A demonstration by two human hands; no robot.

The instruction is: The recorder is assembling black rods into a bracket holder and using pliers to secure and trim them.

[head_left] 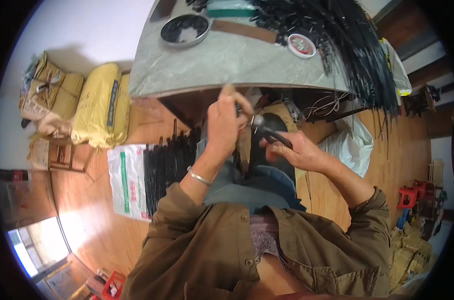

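Note:
My left hand is raised in front of the table edge, its fingers closed around something small and dark that they mostly hide. A metal bracelet circles that wrist. In my right hand is a tool with a black handle. Its shiny, rounded metal head sits right beside the left fingers; blur there hides whether the two touch. Both hands are above my lap, where dark cloth covers one leg.
On the grey table are a round metal dish of black pieces, a brown bar, a red-and-white tin and a heap of black strips. More black strips lie left, near yellow sacks. A white bag stands right.

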